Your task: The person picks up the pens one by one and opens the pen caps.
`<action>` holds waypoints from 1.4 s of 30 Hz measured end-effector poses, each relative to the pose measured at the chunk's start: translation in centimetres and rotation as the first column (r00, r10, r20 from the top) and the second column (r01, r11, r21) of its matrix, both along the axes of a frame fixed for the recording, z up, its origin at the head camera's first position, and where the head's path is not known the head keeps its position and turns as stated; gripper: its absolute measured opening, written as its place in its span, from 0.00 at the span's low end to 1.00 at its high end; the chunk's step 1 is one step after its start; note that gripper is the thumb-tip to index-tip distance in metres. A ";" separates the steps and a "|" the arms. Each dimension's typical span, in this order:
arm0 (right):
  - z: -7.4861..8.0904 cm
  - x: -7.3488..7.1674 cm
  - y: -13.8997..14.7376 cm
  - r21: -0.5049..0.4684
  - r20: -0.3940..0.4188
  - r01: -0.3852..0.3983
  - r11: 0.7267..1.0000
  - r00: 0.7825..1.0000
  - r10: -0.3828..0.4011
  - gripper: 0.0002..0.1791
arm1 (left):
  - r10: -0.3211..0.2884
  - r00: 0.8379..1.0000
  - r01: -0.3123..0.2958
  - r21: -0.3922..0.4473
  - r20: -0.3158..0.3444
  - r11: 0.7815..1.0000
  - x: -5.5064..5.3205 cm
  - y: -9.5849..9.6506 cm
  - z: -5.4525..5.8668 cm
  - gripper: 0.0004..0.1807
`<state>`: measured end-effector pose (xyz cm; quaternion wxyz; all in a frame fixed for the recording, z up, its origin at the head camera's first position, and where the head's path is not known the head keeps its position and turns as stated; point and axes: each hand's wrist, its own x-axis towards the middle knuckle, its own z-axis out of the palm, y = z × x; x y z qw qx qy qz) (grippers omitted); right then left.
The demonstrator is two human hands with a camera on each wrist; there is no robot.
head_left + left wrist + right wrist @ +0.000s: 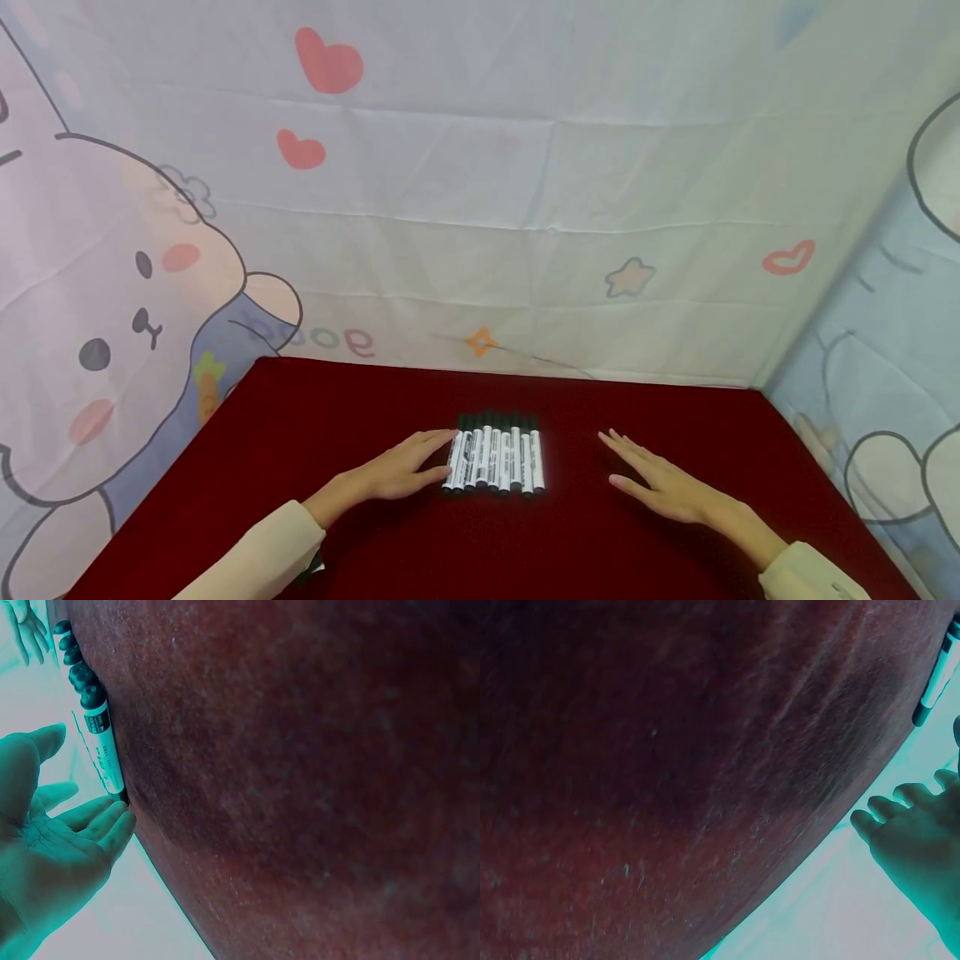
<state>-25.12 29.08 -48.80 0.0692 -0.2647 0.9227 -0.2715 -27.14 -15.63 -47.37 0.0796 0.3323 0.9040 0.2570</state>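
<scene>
Several white markers [495,458] with black caps lie side by side in a row on the dark red cloth. At the row's left end rests my left hand [405,467], its fingers extended and the fingertips at the outermost marker. The left wrist view shows that marker [103,750] close to the fingertips, and the palm [56,855] is bare. My right hand [667,487] lies to the right of the row, apart from it, with straight fingers and nothing held. In the right wrist view, a marker [939,671] shows beyond the right hand [922,840].
The red cloth [390,550] covers the table up to a pale printed curtain [450,208] at the back and sides. Partly hidden under my left sleeve [262,550] is a small black and white object [311,569].
</scene>
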 end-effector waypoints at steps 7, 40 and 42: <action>-0.1 -0.1 -0.6 -0.059 0.033 -0.019 0.998 0.999 0.021 0.37 | 0.008 1.000 -0.008 -0.006 0.018 1.000 0.0 0.4 -0.3 0.35; 1.2 0.7 -2.1 -0.241 0.198 -0.084 0.967 0.971 0.134 0.37 | 0.224 0.974 -0.223 0.078 -0.017 0.972 -0.7 3.5 -0.1 0.28; 1.2 0.8 -2.2 -0.241 0.213 -0.072 0.968 0.969 0.125 0.37 | 0.246 0.969 -0.245 0.064 -0.011 0.967 -0.5 3.6 -0.1 0.28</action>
